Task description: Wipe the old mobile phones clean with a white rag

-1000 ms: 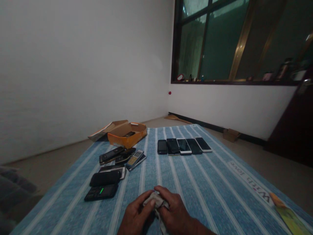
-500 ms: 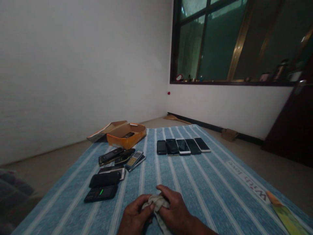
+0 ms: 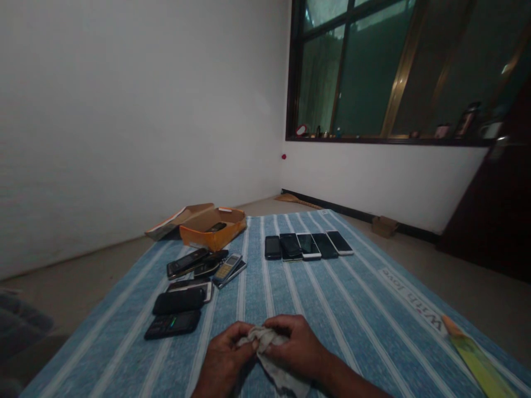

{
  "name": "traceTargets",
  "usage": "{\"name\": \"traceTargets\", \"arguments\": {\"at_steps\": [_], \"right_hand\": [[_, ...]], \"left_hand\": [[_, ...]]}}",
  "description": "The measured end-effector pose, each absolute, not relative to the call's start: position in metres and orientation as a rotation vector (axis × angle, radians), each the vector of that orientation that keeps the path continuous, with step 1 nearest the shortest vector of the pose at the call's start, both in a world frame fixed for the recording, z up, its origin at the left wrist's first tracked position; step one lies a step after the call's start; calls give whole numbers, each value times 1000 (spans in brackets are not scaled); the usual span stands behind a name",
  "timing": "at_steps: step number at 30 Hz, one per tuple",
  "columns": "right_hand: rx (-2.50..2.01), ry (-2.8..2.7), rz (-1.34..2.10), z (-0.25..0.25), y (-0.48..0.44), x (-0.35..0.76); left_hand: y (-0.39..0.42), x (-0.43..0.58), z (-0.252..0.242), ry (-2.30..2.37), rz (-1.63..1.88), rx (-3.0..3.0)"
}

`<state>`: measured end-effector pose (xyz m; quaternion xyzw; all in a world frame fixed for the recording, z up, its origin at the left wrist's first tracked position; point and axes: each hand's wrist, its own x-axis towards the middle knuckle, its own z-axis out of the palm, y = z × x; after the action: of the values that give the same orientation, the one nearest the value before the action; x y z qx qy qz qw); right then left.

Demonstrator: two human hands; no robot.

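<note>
My left hand (image 3: 222, 359) and my right hand (image 3: 294, 348) are together at the bottom middle, both closed on a crumpled grey cloth (image 3: 265, 345) that hangs down between them over a blue striped mat (image 3: 352, 309). Whether something lies inside the cloth is hidden. To the left of my hands lies a loose pile of phones (image 3: 193, 282), the closest being a black one with a green light (image 3: 172, 324). Farther off, a neat row of smartphones (image 3: 309, 246) lies side by side.
An open orange cardboard box (image 3: 213, 228) with a phone in it stands at the mat's far left corner. A yellow-green object (image 3: 477, 356) lies at the mat's right edge. White walls, a dark window and a small cardboard box (image 3: 384, 225) on the floor surround the mat.
My hands have kneaded the cloth and shifted slightly; more of the cloth now trails below my right hand. The view has tilted a little.
</note>
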<state>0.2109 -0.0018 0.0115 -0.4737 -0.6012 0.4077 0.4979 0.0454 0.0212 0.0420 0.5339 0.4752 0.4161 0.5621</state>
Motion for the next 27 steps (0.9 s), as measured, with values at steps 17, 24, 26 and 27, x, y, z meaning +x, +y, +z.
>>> {"name": "traceTargets", "arguments": {"at_steps": [17,24,26,27], "right_hand": [[-1142,-1345,1135,19,-5,212],[-1192,-1509,979,19,-7,216],[-1232,-1565,904,22,-8,220],[-1268,-1590,854,25,-9,222]], "left_hand": [[17,47,41,989,802,1286],[17,49,44,1067,839,1334],[18,49,46,1092,846,1338],[19,49,48,1109,854,1337]]}}
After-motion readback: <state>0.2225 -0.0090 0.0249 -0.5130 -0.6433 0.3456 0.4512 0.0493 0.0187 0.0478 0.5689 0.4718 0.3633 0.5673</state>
